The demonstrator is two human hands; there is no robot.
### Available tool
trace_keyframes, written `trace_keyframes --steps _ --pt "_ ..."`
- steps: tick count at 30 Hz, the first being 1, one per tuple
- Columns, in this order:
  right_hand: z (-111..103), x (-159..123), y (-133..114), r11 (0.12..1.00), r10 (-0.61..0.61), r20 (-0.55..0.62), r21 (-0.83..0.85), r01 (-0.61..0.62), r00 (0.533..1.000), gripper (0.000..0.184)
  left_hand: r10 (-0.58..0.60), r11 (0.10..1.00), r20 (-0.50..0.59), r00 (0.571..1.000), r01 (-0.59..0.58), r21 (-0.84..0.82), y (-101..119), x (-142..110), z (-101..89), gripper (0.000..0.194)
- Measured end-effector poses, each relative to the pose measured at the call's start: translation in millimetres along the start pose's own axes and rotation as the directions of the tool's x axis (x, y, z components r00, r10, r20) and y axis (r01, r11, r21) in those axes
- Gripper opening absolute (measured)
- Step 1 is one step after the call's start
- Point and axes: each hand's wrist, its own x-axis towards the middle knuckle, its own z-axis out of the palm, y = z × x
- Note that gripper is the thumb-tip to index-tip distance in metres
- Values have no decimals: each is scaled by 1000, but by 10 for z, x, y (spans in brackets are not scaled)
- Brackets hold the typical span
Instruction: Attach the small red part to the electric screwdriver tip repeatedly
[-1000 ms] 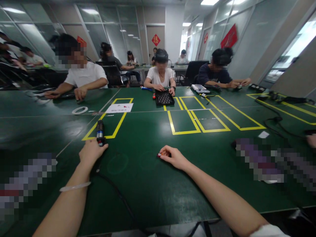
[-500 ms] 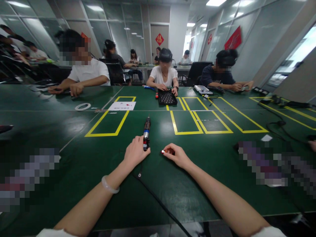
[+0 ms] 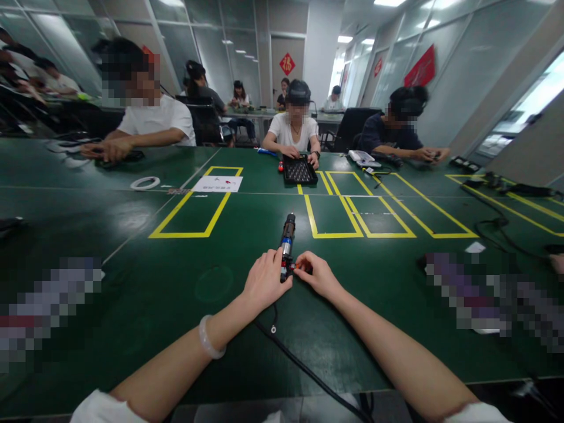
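One dark cylindrical tool (image 3: pixel 286 245), gripped in the left hand (image 3: pixel 265 278), has shifted rightward since earlier, now just beside the red-orange piece (image 3: pixel 302 266) pinched by the right hand (image 3: pixel 319 276).

The table (image 3: pixel 145 294) is green, crossed by pale seams. Taking the tool (image 3: pixel 288 232) as centre, though whether it rests on the top is unclear: a black tray (image 3: pixel 300 173) at 12 o'clock; a white case (image 3: pixel 362 158) between 1 and 2; a white scrap (image 3: pixel 476 248) at 3; a cord (image 3: pixel 304 367) from 7 round to 5; a white ring (image 3: pixel 145 184) between 9 and 10; paper (image 3: pixel 218 184) at 10, over yellow tape (image 3: pixel 180 235). More tape outlines run from 1 to 3.
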Motion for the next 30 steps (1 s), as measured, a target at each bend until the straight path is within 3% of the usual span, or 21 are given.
trace_keyframes --steps 9,15,19,23,30 --pt "-63 0 -33 999 -41 28 -7 41 999 11 14 1000 -3 1000 -14 -28 13 -33 -10 62" --pt "-36 -11 -91 999 22 -16 -38 -23 1000 10 21 1000 -13 1000 -21 9 51 -30 -43 64" --pt "-13 -39 -161 998 50 3 40 -50 999 15 -25 998 17 1000 24 60 52 -8 -66 64" --pt "-15 -74 -220 997 3 60 81 -8 998 19 -75 993 26 997 73 88 5 17 -55 61" --pt "-85 -83 -208 998 -6 89 62 1 996 18 -60 992 39 997 55 113 -159 64 -61 61"
